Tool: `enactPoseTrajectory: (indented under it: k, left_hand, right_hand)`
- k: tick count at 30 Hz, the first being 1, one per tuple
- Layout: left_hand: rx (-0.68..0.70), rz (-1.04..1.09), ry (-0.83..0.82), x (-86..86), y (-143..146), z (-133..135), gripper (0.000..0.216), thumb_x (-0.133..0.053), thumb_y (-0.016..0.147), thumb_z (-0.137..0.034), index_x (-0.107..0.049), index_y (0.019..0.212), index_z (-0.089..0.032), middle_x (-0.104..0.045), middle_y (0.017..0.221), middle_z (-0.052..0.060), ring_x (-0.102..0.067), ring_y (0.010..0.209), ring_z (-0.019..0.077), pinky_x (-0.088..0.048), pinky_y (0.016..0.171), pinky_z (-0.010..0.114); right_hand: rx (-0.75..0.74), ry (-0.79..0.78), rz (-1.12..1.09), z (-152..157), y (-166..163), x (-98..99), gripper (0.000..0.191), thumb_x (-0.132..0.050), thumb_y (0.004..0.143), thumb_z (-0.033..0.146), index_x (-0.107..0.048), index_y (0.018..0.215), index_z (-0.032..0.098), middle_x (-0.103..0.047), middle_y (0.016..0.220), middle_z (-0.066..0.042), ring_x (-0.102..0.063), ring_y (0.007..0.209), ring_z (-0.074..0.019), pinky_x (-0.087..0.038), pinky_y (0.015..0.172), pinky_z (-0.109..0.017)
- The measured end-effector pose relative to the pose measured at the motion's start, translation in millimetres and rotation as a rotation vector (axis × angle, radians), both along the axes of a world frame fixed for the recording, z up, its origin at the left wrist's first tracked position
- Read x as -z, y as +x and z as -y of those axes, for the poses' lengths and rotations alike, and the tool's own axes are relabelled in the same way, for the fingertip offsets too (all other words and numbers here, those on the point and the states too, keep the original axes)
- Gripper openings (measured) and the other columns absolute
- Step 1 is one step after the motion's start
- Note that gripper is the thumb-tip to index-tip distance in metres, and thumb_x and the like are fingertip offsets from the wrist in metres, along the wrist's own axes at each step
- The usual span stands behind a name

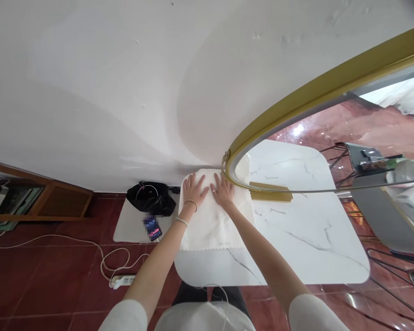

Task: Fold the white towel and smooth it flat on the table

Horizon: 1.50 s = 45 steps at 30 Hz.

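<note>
A cream-coloured cloth (pixel 210 225) with a scalloped edge lies spread on the left end of the white marble-patterned table (pixel 310 248). My left hand (pixel 193 189) rests flat on its far part, fingers spread, with bands at the wrist. Beside it, my right hand (pixel 222 191) also presses flat on the cloth, a ring on one finger. Neither hand grips anything. A little apart from the right fingertips is the lower left of a gold-framed mirror (pixel 279 108), whose frame overlaps the cloth's far right corner in view.
Beyond the table rises a white wall (pixel 124 92). On the left, a low white surface (pixel 127 230) bears a black bag (pixel 165 200) and a lit phone (pixel 153 230). A power strip (pixel 123 280) and white cables lie on the red tiled floor (pixel 55 276). A wooden cabinet (pixel 65 202) stands far left.
</note>
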<state>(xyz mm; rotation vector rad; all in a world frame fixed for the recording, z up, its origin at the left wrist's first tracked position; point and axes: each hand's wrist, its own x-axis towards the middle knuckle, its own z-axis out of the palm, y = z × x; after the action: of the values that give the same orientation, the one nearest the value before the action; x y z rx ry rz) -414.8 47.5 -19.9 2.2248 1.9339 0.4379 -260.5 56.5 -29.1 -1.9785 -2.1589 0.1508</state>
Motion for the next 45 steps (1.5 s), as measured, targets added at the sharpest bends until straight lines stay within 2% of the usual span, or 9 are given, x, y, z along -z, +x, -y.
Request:
enactPoseTrajectory:
  k: [6, 11, 17, 21, 24, 29, 32, 39, 45]
  left_hand:
    - [-0.078, 0.025, 0.001, 3.6, -16.0, 68.3, 0.054, -0.047, 0.093, -0.044, -0.043, 0.144, -0.026, -0.020, 0.159, 0.012, -0.018, 0.146, 0.0321, -0.023, 0.114, 0.051]
    - [-0.094, 0.062, -0.025, 1.8, -10.6, 92.8, 0.056, -0.047, 0.092, -0.040, -0.040, 0.146, -0.024, -0.014, 0.161, 0.011, -0.009, 0.148, 0.0324, -0.014, 0.117, 0.055]
    - [-0.063, 0.101, -0.020, -1.2, 5.9, 40.7, 0.057, -0.046, 0.092, -0.041, -0.038, 0.147, -0.025, -0.015, 0.161, 0.009, -0.006, 0.148, 0.0322, -0.008, 0.117, 0.057]
    - [-0.055, 0.100, -0.042, -1.7, 1.9, 2.7, 0.055, -0.045, 0.093, -0.043, -0.040, 0.145, -0.026, -0.030, 0.156, 0.010, -0.025, 0.143, 0.0327, -0.020, 0.115, 0.053]
    - [-0.066, 0.111, -0.038, -1.1, -8.8, 1.0, 0.053, -0.046, 0.093, -0.041, -0.044, 0.142, -0.019, -0.037, 0.151, 0.014, -0.032, 0.140, 0.0311, -0.028, 0.113, 0.047]
    - [-0.063, 0.174, 0.004, 7.2, -31.0, 47.2, 0.044, -0.040, 0.096, -0.034, -0.050, 0.135, -0.017, -0.034, 0.153, 0.014, -0.029, 0.142, 0.0278, -0.030, 0.114, 0.043]
    - [-0.137, 0.266, -0.032, 15.0, -41.3, 82.0, 0.047, -0.039, 0.097, -0.035, -0.045, 0.139, -0.017, -0.036, 0.151, 0.015, -0.032, 0.142, 0.0280, -0.034, 0.112, 0.044]
    - [-0.322, 0.489, -0.131, 24.1, -45.9, 149.7, 0.052, -0.035, 0.097, -0.043, -0.034, 0.146, -0.023, -0.038, 0.151, 0.012, -0.031, 0.142, 0.0263, -0.034, 0.113, 0.047]
    - [-0.573, 0.506, -0.086, 17.6, -38.4, 192.2, 0.071, -0.046, 0.092, -0.052, -0.023, 0.151, -0.020, -0.041, 0.146, 0.018, -0.041, 0.134, 0.0326, -0.036, 0.108, 0.053]
  right_hand:
    - [-0.215, 0.228, -0.113, 93.0, -11.9, 6.8, 0.045, -0.036, 0.097, 0.030, -0.045, 0.140, 0.018, -0.042, 0.146, -0.013, -0.027, 0.141, -0.0267, -0.027, 0.114, -0.051]
    - [-0.107, 0.199, -0.019, 140.4, 14.0, 4.0, 0.051, -0.041, 0.096, 0.033, -0.039, 0.145, 0.022, -0.026, 0.156, -0.012, -0.012, 0.146, -0.0319, -0.024, 0.113, -0.056]
    - [0.009, 0.151, 0.033, 87.3, 21.5, 2.1, 0.055, -0.037, 0.095, 0.032, -0.035, 0.148, 0.017, -0.021, 0.157, -0.015, -0.004, 0.148, -0.0328, -0.018, 0.114, -0.059]
    - [0.090, 0.111, 0.022, 47.4, 4.1, 4.2, 0.056, -0.036, 0.094, 0.030, -0.035, 0.147, 0.012, -0.025, 0.154, -0.020, -0.007, 0.145, -0.0369, -0.013, 0.111, -0.064]
    - [0.108, 0.118, -0.006, 38.4, -7.7, 4.4, 0.055, -0.034, 0.095, 0.029, -0.034, 0.146, 0.008, -0.026, 0.152, -0.022, -0.012, 0.144, -0.0358, -0.016, 0.111, -0.062]
    - [-0.114, 0.118, -0.163, 64.0, -18.6, -0.1, 0.041, -0.028, 0.097, 0.021, -0.059, 0.121, 0.010, -0.054, 0.128, -0.018, -0.041, 0.126, -0.0266, -0.035, 0.105, -0.046]
    - [-0.210, 0.110, -0.201, 99.3, -26.7, -5.4, 0.036, -0.032, 0.097, 0.024, -0.063, 0.114, 0.015, -0.060, 0.119, -0.013, -0.049, 0.117, -0.0229, -0.041, 0.101, -0.040]
    - [-0.351, 0.041, -0.092, 199.0, -41.7, -10.8, 0.077, -0.044, 0.091, 0.056, -0.024, 0.151, 0.013, -0.019, 0.158, -0.016, -0.011, 0.147, -0.0326, -0.024, 0.115, -0.054]
    - [-0.410, 0.021, -0.106, 238.7, -34.7, -12.1, 0.084, -0.048, 0.089, 0.057, -0.015, 0.154, 0.015, -0.015, 0.159, -0.016, -0.011, 0.147, -0.0357, -0.024, 0.114, -0.057]
